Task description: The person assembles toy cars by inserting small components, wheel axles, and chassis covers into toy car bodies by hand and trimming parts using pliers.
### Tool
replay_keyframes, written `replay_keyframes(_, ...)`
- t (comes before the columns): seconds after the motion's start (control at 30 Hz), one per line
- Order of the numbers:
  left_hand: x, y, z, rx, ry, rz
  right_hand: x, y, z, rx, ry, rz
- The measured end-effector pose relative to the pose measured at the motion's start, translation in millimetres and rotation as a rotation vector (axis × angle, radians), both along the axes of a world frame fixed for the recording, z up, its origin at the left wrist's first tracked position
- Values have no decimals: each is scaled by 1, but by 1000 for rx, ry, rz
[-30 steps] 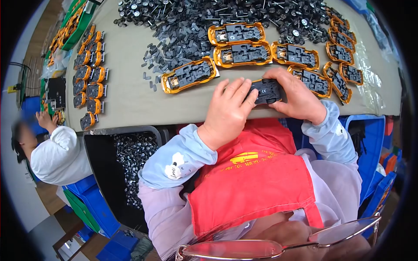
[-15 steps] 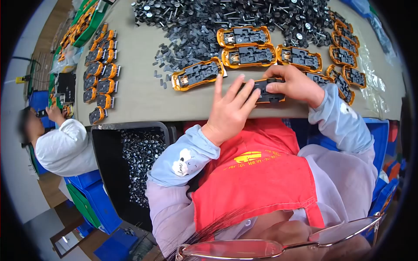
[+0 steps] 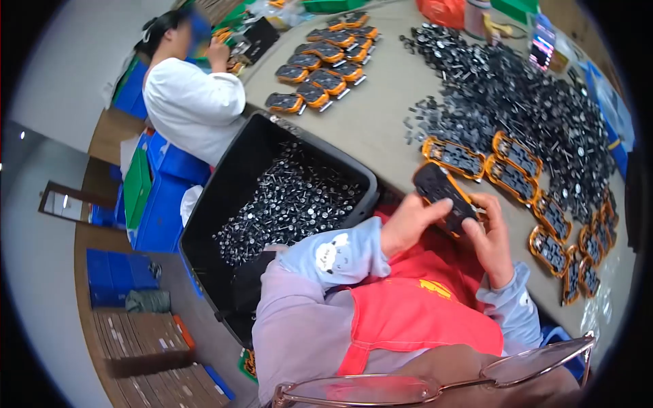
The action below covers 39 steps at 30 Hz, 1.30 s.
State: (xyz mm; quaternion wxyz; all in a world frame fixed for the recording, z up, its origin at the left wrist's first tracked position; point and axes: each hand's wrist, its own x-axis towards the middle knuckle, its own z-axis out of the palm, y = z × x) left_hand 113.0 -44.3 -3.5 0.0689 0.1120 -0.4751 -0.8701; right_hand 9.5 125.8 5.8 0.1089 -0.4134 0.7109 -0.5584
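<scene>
A toy car (image 3: 437, 185), its dark underside facing up and orange showing at the edge, is held above the table's near edge. My left hand (image 3: 407, 224) grips its near left side, thumb lying on the underside. On the other side, my right hand (image 3: 495, 243) wraps its fingers round the near end with the thumb on top. Just beyond the held car lie more orange toy cars (image 3: 454, 158), black undersides up. Others curve away to the right, including a car (image 3: 549, 250) near my right forearm.
A black bin (image 3: 214, 197) of wheels and axles stands left of my lap. Loose black wheels (image 3: 524, 102) are heaped on the table (image 3: 388, 119). Rows of wheeled cars (image 3: 325, 80) sit at the far left, near a person in white (image 3: 190, 98). A lit phone (image 3: 542, 44) stands behind the heap.
The view has swung left, bringing the bin and the other person nearer the middle. The toy car has come up off the table, and my left hand has closed from spread fingers onto it.
</scene>
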Motion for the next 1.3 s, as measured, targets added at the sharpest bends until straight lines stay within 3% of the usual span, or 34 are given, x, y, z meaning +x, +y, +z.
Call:
replay_keyframes(0.07, 11, -38, 18, 25, -41, 127, 10, -7, 8, -39, -8, -10)
replay_keyframes(0.27, 41, -217, 45, -136, -61, 530, -9, 14, -22, 194, -42, -51)
replay_keyframes(0.4, 7, -345, 38, -351, -157, 583, -7, 6, -27, 153, 60, -91)
replay_keyframes(0.47, -29, -380, 39, -303, -308, 666, -7, 3, -28, 147, 68, -113)
replay_keyframes(0.6, -89, -428, 19, -190, -273, 727, -5, 4, -24, 152, 51, -137)
replay_keyframes(0.7, -113, -443, -7, -291, -285, 791, -5, 5, -26, 160, 93, -157)
replay_keyframes(0.8, -100, -455, -4, -909, -723, 612, -4, 4, -21, 167, 89, -157)
replay_keyframes(0.83, -100, -455, -2, -1017, -763, 684, -6, 3, -17, 140, 85, -127)
replay_keyframes(0.87, -108, -459, -16, -939, -625, 917, -8, 7, -17, 154, 191, -167)
replay_keyframes(0.9, -102, -399, 11, -1433, -605, 1147, -15, 4, -18, 154, 305, -191)
replay_keyframes(1.0, -89, -316, 27, -1402, -188, 873, -38, -21, 15, 296, 690, -153)
replay_keyframes(1.13, -65, -204, 14, -1276, -172, 199, -58, -64, 13, 475, 930, -110)
replay_keyframes(1.3, -52, -159, -15, -1503, -104, 131, -58, -61, 2, 525, 868, 27)
